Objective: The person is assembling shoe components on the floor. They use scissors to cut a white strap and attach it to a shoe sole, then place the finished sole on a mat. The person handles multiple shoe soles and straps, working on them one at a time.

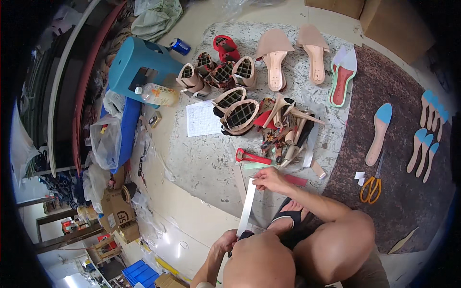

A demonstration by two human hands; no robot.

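Observation:
A flat white strip [247,206] runs between my two hands above the floor, in front of my knees. My right hand [270,179] pinches its upper end between thumb and fingers. At the lower end, my left hand [225,240] is closed round the strip beside my knee, which hides part of that hand. Just beyond my right hand lie a red-handled tool [252,157] and a pale green strip [259,165]. Behind these is a heap of heel pieces and scraps [283,132]. A pair of shoe uppers [241,116] with dark grid linings stands left of the heap.
Pale sandals [275,60] and a green-edged sole [342,81] lie farther back. Blue-tipped insoles [422,144] and orange-handled scissors [371,189] rest on the dark mat [379,225] at right. Left are a written sheet [201,117], a bottle [158,94] and a blue stool [127,65].

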